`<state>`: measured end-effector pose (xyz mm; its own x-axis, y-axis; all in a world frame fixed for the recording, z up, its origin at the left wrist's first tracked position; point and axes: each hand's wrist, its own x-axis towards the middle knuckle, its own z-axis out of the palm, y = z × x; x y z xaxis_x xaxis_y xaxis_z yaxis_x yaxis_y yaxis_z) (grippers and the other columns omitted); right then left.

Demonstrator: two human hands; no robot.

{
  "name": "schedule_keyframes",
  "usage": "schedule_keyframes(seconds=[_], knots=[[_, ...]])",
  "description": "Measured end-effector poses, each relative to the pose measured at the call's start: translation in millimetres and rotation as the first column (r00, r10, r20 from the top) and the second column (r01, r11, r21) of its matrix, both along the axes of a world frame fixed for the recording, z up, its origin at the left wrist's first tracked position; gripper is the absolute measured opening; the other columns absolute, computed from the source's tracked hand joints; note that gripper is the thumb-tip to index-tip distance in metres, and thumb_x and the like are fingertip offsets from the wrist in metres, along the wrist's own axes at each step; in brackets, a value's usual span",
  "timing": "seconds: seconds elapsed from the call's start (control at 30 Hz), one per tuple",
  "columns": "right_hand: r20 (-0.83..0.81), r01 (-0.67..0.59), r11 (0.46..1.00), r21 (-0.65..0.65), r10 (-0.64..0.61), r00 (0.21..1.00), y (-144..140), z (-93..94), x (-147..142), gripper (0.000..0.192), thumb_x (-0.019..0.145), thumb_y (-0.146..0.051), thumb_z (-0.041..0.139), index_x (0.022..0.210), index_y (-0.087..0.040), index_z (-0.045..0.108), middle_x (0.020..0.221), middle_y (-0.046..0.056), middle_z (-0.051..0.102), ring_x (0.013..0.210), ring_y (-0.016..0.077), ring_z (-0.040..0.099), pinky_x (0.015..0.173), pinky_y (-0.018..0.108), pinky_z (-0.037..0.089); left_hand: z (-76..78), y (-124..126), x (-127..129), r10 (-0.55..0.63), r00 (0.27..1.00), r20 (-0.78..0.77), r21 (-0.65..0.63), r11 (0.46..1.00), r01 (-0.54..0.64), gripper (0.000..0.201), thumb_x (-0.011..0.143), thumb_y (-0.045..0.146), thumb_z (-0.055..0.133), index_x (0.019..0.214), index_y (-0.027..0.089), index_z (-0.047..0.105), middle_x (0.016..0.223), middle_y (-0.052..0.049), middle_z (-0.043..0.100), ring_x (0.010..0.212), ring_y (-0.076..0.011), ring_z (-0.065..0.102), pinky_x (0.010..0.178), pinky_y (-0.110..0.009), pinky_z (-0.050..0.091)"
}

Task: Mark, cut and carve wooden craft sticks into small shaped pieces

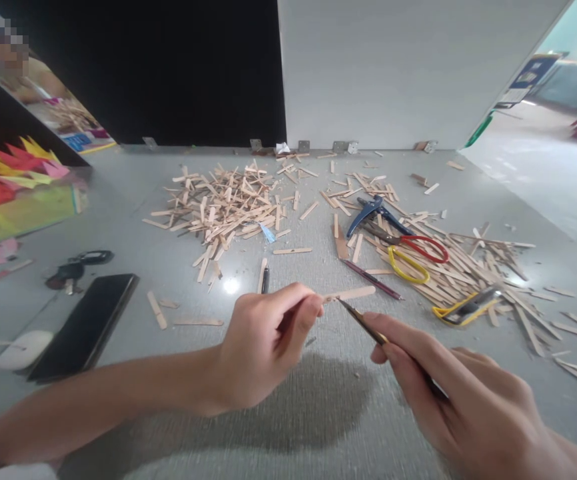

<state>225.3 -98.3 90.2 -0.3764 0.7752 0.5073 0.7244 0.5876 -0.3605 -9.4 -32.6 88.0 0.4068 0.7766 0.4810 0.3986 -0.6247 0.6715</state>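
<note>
In the head view my left hand [273, 340] pinches one end of a wooden craft stick [361, 293] between thumb and fingertips, and the stick points right above the table. A small dark mark shows on it near my fingers. My right hand [468, 393] is closed round a slim craft knife [368, 328] with a dark pointed tip and a brass-coloured body. That tip meets the stick, or lies just in front of it, close to the mark. Directly behind my left hand a black pen [265, 280] and another stick lie on the table.
A heap of short sticks [228, 203] lies back left. Blue-handled pliers [368, 212], scissors [408, 260] with red and yellow handles, and a yellow box cutter [468, 307] rest among sticks at right. Left are a phone [86, 327] and keys [68, 275]. An upright board [393, 73] stands behind.
</note>
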Motion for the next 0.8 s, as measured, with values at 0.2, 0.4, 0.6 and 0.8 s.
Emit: schedule_keyframes(seconds=[0.2, 0.4, 0.6, 0.8], knots=[[0.013, -0.008, 1.0, 0.003, 0.008, 1.0, 1, -0.4, -1, 0.034, 0.114, -0.015, 0.041, 0.141, -0.021, 0.061, 0.083, -0.003, 0.08, 0.058, 0.0092, 0.075, 0.05, 0.019, 0.054, 0.0, -1, 0, -0.007, 1.0, 0.007, 0.004, 1.0, 0.007, 0.03, 0.109, 0.017, 0.05, 0.084, 0.015, 0.067, 0.053, 0.011, 0.048, 0.041, -0.0045, 0.042, 0.043, -0.015, 0.035], [0.035, -0.025, 1.0, 0.016, 0.025, 0.999, 2, -0.9, 1, 0.034, 0.114, -0.016, 0.041, 0.141, -0.022, 0.061, 0.082, -0.004, 0.08, 0.055, 0.0093, 0.074, 0.049, 0.02, 0.053, 0.9, -1, -1, -0.009, 1.0, 0.016, -0.01, 1.0, 0.009, 0.029, 0.108, 0.017, 0.05, 0.085, 0.015, 0.066, 0.053, 0.011, 0.048, 0.041, -0.0045, 0.042, 0.044, -0.016, 0.035], [-0.067, 0.03, 0.997, -0.074, -0.035, 0.997, -4, 4.7, 1, 0.035, 0.108, -0.012, 0.047, 0.137, -0.024, 0.063, 0.082, -0.004, 0.08, 0.057, 0.0098, 0.075, 0.054, 0.018, 0.058, 1.1, -1, 2, 0.014, 0.995, 0.096, -0.238, 0.971, 0.009, 0.036, 0.111, 0.03, 0.046, 0.081, 0.019, 0.063, 0.051, 0.009, 0.046, 0.042, -0.0086, 0.043, 0.044, -0.021, 0.035], [-0.388, -0.047, 0.995, -0.093, 0.007, 0.922, 12, -19.1, -8, 0.036, 0.106, -0.006, 0.043, 0.126, -0.023, 0.068, 0.076, -0.003, 0.074, 0.058, 0.0097, 0.072, 0.059, 0.017, 0.061, -18.9, 16, 10, -0.054, 0.956, 0.287, -0.653, 0.719, 0.237, 0.03, 0.113, 0.044, 0.036, 0.099, 0.023, 0.051, 0.067, 0.006, 0.059, 0.045, -0.0098, 0.045, 0.042, -0.02, 0.035]])
